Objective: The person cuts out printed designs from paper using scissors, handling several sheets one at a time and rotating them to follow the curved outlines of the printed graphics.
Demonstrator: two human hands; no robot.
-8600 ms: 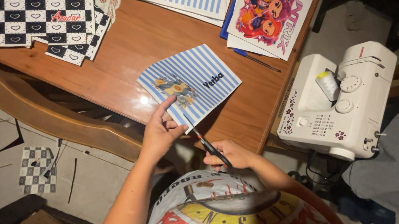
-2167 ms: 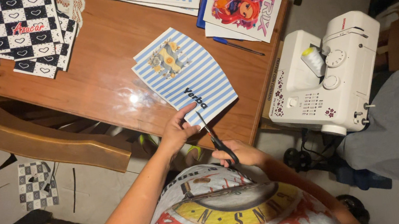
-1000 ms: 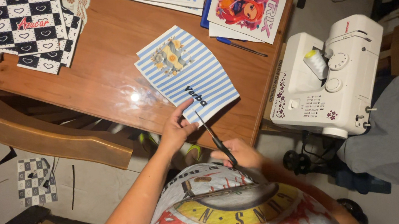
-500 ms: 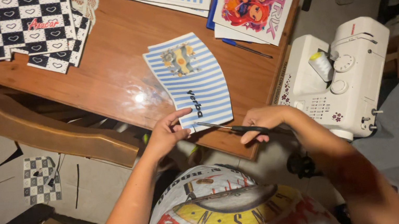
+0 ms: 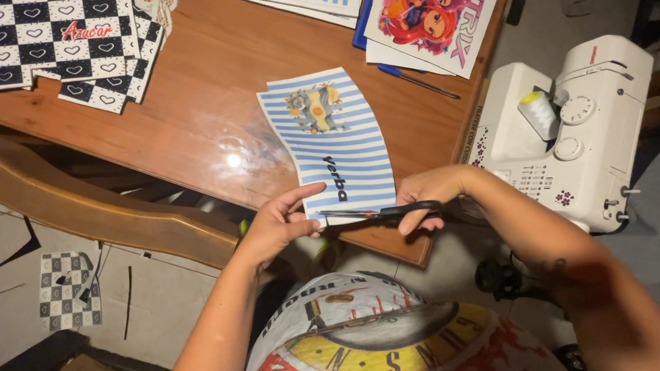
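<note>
Crosswise, the scissors (image 5: 369, 214) in the closed right hand (image 5: 427, 195) point left at the striped sheet (image 5: 333, 146), pinched by the left hand (image 5: 279, 224).

The blue-and-white striped curved paper sheet (image 5: 334, 145) has been turned from a slanted lie to nearly upright on the wooden counter (image 5: 195, 101). The black-handled scissors (image 5: 378, 212), earlier pointing away from the body, now lie crosswise along the sheet's near edge, the right hand (image 5: 427, 195) having swung out rightward. The left hand (image 5: 279, 224) has shifted to the sheet's lower left corner.
</note>
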